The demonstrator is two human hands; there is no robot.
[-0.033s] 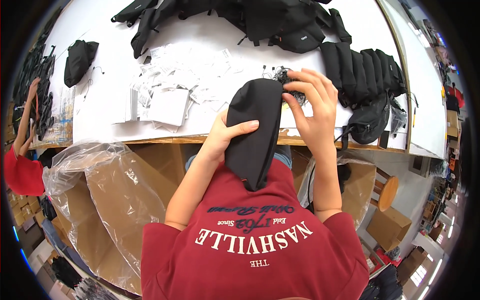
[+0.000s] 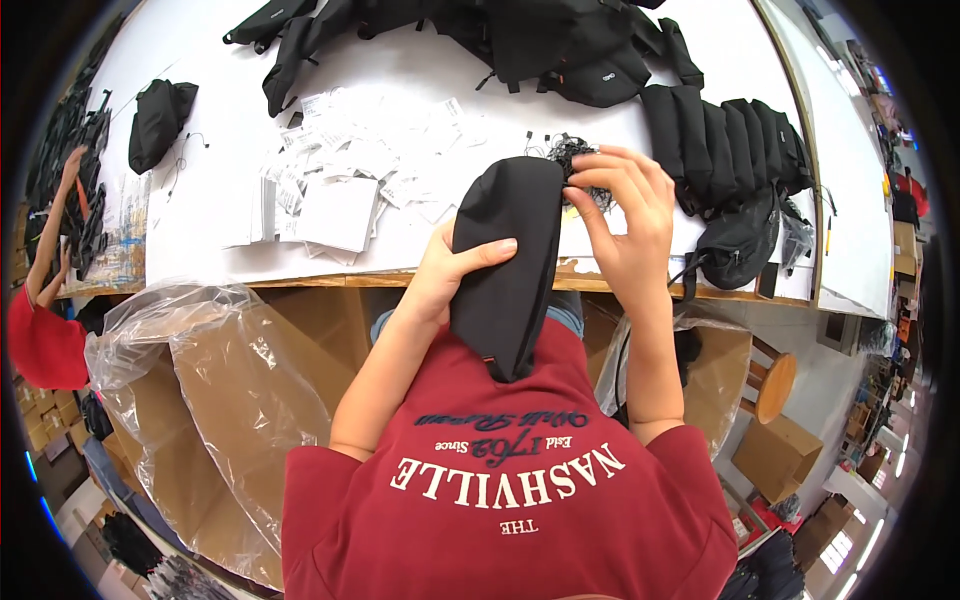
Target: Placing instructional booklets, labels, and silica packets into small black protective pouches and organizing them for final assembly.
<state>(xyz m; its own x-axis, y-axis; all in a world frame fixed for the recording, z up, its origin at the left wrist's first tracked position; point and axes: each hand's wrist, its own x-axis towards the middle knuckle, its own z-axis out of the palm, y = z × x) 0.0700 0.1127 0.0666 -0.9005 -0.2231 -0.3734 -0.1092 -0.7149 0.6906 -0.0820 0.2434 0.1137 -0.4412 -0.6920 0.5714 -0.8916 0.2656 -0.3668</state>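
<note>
A folded black fabric bag [image 2: 507,255] stands on end in front of my chest, over the table's near edge. My left hand [image 2: 452,268] grips it from the left, thumb lying across its front face and the other fingers hidden behind. At the bag's upper right edge, my right hand [image 2: 628,205] pinches thumb and forefinger together. What lies between those fingertips is too small to make out. Just behind them is a tangled heap of thin black cords [image 2: 572,150]. Loose white paper tags [image 2: 350,150] spread over the white table [image 2: 215,85] to the left.
Black bags [image 2: 570,50] pile up along the far side. A row of folded black bags [image 2: 725,145] stands at right, and one black bag [image 2: 157,125] lies far left. Clear plastic lines a cardboard box [image 2: 220,400] below the table. A co-worker's arm [image 2: 55,225] reaches in at left.
The fingers of my right hand have shifted very slightly at the bag's edge. The co-worker's hand at the left has moved a little. The bag stays in place.
</note>
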